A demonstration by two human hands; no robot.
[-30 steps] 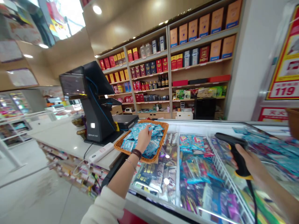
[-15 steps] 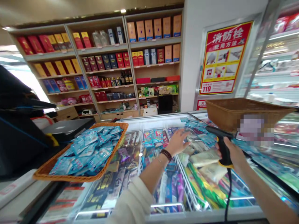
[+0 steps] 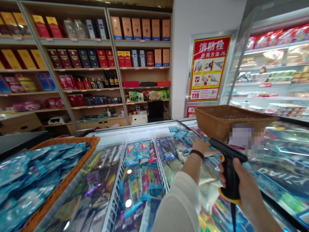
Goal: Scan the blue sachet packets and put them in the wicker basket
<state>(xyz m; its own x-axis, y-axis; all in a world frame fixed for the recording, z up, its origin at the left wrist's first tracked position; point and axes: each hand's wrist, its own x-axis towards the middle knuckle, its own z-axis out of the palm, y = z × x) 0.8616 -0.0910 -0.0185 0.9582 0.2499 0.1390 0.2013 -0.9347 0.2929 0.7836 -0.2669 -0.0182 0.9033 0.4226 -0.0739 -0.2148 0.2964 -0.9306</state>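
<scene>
My left hand (image 3: 201, 145), with a dark beaded bracelet at the wrist, is stretched forward with its fingers spread. It is over or on the small blue packets (image 3: 180, 133) that lie on the freezer's glass top; whether it touches them I cannot tell. Wrapped around the handle of a black and yellow barcode scanner (image 3: 230, 174) is my right hand (image 3: 247, 190). The scanner's head points left, close to my left hand, and its cable hangs down. Just beyond both hands stands a brown wicker basket (image 3: 211, 124).
At the left, an orange wicker tray (image 3: 93, 151) is heaped with blue packets (image 3: 31, 174). Under the glass, white wire dividers (image 3: 118, 180) separate frozen goods. Shelves of boxed bottles (image 3: 138, 29) line the back wall, beside a red poster (image 3: 210, 69) and a lit display fridge (image 3: 272, 80).
My view has turned right, so the orange tray sits further left. My left hand has moved forward and right to the loose blue packets. The scanner stays in my right hand.
</scene>
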